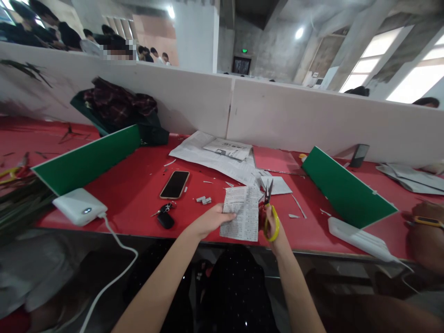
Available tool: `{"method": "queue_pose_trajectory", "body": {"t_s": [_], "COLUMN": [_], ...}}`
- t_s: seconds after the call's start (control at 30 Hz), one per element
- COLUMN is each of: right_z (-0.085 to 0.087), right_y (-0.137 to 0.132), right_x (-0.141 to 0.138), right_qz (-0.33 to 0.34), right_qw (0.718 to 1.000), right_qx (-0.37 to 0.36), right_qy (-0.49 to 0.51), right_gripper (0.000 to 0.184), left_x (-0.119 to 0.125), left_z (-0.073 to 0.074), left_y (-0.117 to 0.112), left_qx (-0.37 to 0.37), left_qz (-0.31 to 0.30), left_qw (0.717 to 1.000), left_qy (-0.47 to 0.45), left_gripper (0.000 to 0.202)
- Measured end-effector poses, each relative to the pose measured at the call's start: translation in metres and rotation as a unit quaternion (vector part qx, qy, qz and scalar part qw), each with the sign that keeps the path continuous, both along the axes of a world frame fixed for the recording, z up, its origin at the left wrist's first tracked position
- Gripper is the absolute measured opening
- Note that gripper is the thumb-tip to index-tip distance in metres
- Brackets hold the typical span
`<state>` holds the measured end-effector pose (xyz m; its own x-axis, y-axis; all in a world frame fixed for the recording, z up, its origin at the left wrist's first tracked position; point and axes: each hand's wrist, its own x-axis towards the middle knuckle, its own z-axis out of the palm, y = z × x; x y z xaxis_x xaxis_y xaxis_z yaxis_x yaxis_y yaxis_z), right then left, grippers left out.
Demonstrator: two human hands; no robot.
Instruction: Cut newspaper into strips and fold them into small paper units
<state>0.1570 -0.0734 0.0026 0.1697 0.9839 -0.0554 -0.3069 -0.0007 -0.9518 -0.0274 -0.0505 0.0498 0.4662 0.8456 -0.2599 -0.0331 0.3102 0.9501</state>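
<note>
Scissors (267,197) point forward, long axis running front to back

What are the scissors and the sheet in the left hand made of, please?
The scissors: the grey blades look like metal, with some shine; the smooth yellow handle is likely plastic, by its bright even colour. The printed sheet: probably matte newspaper, by its dense small text and greyish tone.

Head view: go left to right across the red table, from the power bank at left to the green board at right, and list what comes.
Power bank → dark-screened phone → small pale pieces → printed paper → yellow-handled scissors → green board.
</note>
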Motion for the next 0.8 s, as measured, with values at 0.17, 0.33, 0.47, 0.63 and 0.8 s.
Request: {"method": "queue_pose_trajectory", "body": {"t_s": [0.17,0.33,0.47,0.63,0.8], "right_z": [0.004,0.0,-0.007,-0.01,0.003], "right_y": [0.004,0.012,0.013,0.014,0.029], "right_x": [0.013,0.065,0.11,0.145,0.16], "right_qz": [0.042,-0.017,-0.107,-0.135,-0.158], "right_qw": [0.998,0.965,0.818,0.673,0.637], "right_qx": [-0.024,-0.11,-0.151,-0.197,-0.178], "right_qy": [-0.046,-0.238,-0.544,-0.7,-0.733], "right_gripper": [0.032,0.036,0.032,0.041,0.03], "left_x": [0.003,0.006,0.006,0.002,-0.004], "left_z": [-0.009,-0.018,-0.018,-0.013,-0.016], "left_y": [0.008,0.02,0.032,0.05,0.07], "left_qx": [0.0,0.059,0.097,0.084,0.06], "left_qz": [0.01,0.145,0.187,0.156,0.149], "left_qw": [1.0,0.987,0.975,0.981,0.985], "left_qy": [0.008,0.041,0.07,0.085,0.055], "left_gripper": [0.032,0.04,0.042,0.027,0.022]}}
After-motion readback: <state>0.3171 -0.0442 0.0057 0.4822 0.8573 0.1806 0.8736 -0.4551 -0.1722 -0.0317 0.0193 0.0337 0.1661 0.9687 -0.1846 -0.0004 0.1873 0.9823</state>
